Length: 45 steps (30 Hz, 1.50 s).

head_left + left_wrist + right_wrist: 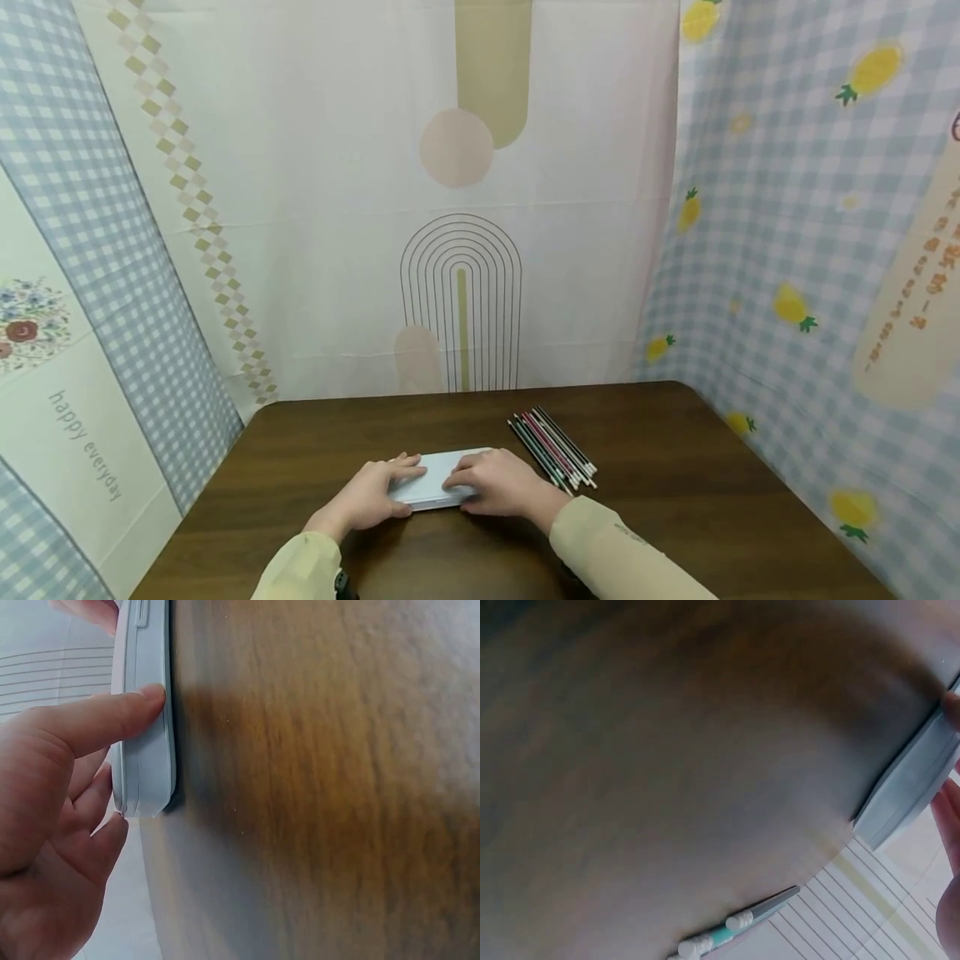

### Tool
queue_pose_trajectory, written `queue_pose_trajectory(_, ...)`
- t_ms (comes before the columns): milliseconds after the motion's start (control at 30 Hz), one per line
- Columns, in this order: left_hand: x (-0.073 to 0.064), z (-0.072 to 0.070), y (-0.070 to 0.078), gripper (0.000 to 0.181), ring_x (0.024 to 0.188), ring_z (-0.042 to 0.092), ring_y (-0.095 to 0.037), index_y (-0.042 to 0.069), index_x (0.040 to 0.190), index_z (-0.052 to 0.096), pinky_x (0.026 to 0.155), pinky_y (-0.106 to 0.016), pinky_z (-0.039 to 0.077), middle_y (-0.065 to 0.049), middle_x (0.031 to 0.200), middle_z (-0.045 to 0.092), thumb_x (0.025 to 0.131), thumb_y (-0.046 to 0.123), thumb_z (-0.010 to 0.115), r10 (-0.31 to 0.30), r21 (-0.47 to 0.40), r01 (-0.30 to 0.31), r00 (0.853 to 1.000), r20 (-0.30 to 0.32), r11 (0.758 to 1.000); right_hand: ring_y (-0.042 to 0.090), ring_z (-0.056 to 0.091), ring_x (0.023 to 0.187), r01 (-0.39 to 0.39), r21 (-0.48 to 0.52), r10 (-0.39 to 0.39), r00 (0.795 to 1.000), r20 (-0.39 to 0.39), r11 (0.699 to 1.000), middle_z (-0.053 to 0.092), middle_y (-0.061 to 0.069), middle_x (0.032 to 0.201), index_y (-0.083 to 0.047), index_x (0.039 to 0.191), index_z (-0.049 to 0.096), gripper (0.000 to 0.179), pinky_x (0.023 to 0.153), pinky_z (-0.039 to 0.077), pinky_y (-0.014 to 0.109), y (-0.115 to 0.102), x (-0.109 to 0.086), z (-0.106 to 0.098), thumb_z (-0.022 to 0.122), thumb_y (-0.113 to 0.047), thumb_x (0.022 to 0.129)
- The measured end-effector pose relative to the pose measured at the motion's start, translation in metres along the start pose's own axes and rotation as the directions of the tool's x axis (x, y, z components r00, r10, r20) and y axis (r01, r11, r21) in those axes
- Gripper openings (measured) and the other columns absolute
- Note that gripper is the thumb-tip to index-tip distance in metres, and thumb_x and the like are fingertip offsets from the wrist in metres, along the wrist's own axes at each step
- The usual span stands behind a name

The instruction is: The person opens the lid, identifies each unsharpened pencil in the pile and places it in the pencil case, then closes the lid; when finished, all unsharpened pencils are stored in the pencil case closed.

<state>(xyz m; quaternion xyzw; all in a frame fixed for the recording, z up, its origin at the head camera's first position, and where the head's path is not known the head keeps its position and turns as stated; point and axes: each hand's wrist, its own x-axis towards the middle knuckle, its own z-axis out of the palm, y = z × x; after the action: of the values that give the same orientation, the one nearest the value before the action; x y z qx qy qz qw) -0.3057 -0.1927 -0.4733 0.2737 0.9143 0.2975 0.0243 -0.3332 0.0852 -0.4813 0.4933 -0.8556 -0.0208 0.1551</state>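
Observation:
A flat, pale blue-white case lies closed on the brown table between both hands. My left hand grips its left end, with the thumb against the front side and fingers on the lid. From the right, my right hand holds the other end, its fingers bent over the top and the thumb low at the front edge. In the left wrist view the case shows a seam along its side and a small raised catch. Only one end of the case appears in the right wrist view.
Several pencils, dark, red and pale, lie side by side on the table behind and right of the case. A patterned cloth hangs beyond the table's back edge, with checked cloths at the sides.

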Motion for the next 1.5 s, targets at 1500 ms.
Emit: queue_pose_trajectory(1500,0.002,-0.003,-0.011,0.076,0.148,0.049,-0.039,0.005,0.142,0.07,0.117,-0.06,0.04,-0.007,0.151,0.063,0.069,0.0,0.089,0.028,0.053,-0.027,1.0,-0.007,0.998,-0.004,0.045,0.055,0.125,-0.221,-0.123,0.992,0.025,0.967,0.064,-0.018,0.068,-0.027,0.08,0.068,0.022,0.054,0.048,0.02,-0.003,0.021,0.001,0.081,-0.041,0.091)
